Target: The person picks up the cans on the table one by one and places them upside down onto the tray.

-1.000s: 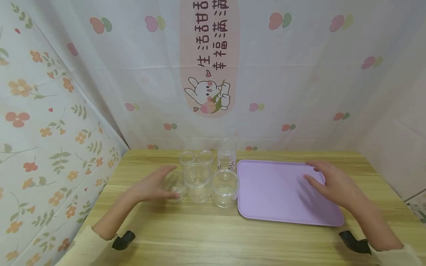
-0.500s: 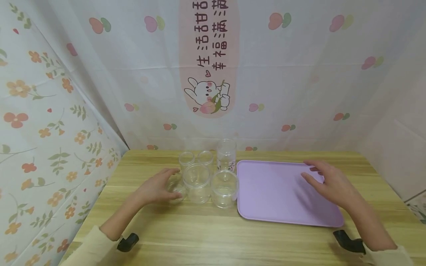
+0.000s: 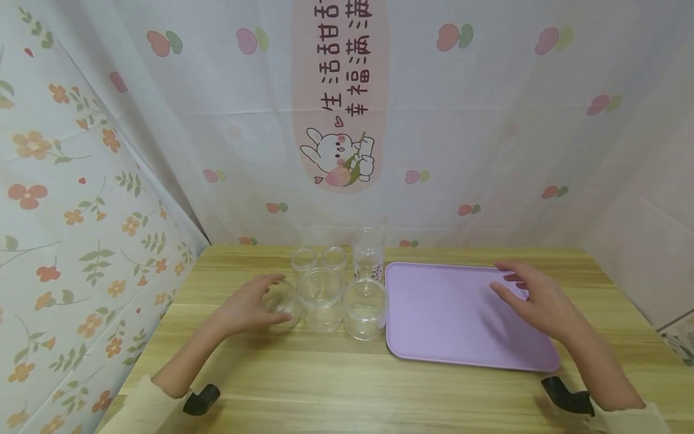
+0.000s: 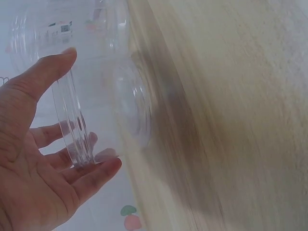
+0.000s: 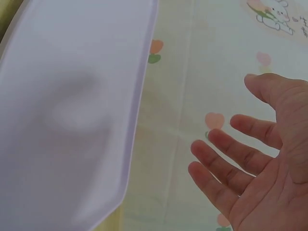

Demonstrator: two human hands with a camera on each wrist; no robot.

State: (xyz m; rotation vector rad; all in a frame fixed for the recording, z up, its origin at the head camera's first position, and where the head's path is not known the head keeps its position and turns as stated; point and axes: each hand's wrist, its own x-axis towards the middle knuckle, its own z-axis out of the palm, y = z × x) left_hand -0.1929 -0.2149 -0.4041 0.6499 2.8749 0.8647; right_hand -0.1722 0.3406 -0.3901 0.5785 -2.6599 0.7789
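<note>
My left hand [image 3: 246,308] grips a small clear plastic jar [image 3: 283,307] at the left end of a cluster of clear containers. In the left wrist view, the thumb lies on one side of that jar [image 4: 103,110] and the fingers curl round the other, near its ridged rim. Right beside it stands a wider clear jar [image 3: 323,314], then another clear jar [image 3: 364,325]. My right hand [image 3: 544,304] hovers over the right part of a lilac tray [image 3: 461,319], fingers spread and holding nothing.
Two slim clear cups [image 3: 303,259] stand behind the jars, next to a tall clear cup [image 3: 368,253] with a printed flower pattern. The wooden table [image 3: 347,392] ends at a printed curtain [image 3: 488,150] at the back, with a floral cloth [image 3: 81,241] at the left.
My left hand shifted a little right, then back left, and the small jar now sits slightly farther from the wider jar. The right hand has hardly moved.
</note>
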